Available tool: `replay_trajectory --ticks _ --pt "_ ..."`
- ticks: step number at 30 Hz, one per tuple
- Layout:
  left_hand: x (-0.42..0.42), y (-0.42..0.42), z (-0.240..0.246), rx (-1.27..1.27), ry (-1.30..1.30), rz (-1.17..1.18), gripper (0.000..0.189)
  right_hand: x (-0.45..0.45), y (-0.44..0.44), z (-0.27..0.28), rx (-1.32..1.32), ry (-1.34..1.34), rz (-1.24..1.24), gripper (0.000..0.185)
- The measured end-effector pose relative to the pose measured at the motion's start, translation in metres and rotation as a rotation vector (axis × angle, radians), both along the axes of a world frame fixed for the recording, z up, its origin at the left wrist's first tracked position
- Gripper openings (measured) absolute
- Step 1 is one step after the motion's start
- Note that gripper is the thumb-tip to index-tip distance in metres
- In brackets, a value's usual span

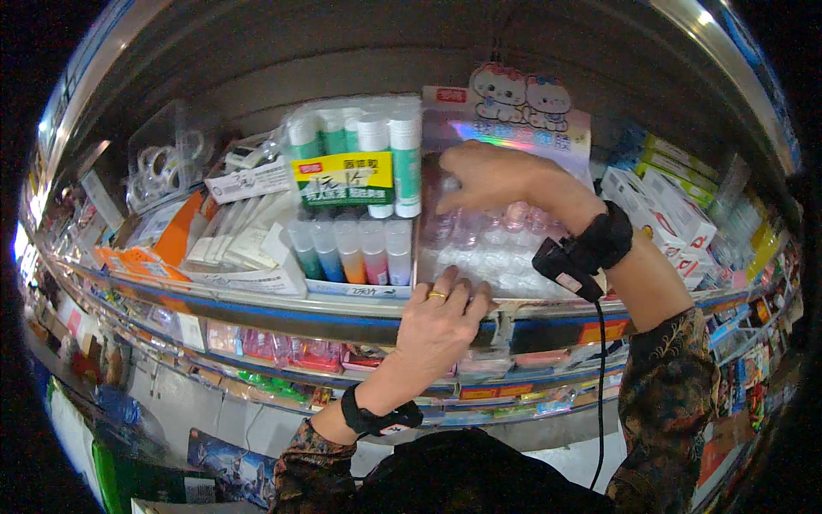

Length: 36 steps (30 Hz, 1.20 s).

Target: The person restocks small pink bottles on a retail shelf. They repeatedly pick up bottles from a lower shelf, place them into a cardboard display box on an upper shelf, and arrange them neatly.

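A display box of small clear plastic bottles (507, 257) stands on the store shelf, its card back (443, 115) printed with two cartoon animals. My right hand (494, 180) reaches over the back left part of the box, fingers spread and bent; whether something is between them is blurred. Bottles with pinkish contents lie just under it. Against the box's front edge and nearest bottles rests my left hand (446, 315), a ring on one finger; what its fingertips touch is partly hidden. Directly left of the box are packed glue sticks (404, 167) above a row of colored tubes (353, 254).
White boxes (668, 212) stand right of the display. Further left are an orange carton (173, 225), flat clear packets (237, 238) and tape rolls in a clear container (160, 167). The shelf's front rail (359, 316) runs across, with lower stocked shelves beneath. A black cable (602, 398) hangs from my right wrist.
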<state>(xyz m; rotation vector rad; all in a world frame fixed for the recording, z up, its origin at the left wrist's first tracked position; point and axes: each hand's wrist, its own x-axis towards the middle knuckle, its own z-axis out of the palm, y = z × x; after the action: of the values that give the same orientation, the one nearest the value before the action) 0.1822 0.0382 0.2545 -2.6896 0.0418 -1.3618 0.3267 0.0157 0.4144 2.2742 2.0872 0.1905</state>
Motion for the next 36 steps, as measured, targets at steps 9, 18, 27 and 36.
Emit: replay_trajectory --ticks 9,18,27,36 --pt "-0.002 0.002 0.000 0.029 0.043 -0.013 0.029 0.011 -0.002 -0.001 0.040 0.063 0.070 0.041" --pt "0.001 0.001 -0.002 0.029 0.030 0.000 0.028 0.042 -0.011 0.012 0.140 0.399 0.051 0.037" --pt "0.002 0.002 -0.001 0.052 -0.005 -0.017 0.025 0.022 -0.020 -0.011 0.189 0.221 0.146 0.037" --pt "0.002 0.003 -0.001 0.053 -0.014 -0.022 0.023 0.041 -0.036 -0.015 0.379 0.372 0.180 0.038"
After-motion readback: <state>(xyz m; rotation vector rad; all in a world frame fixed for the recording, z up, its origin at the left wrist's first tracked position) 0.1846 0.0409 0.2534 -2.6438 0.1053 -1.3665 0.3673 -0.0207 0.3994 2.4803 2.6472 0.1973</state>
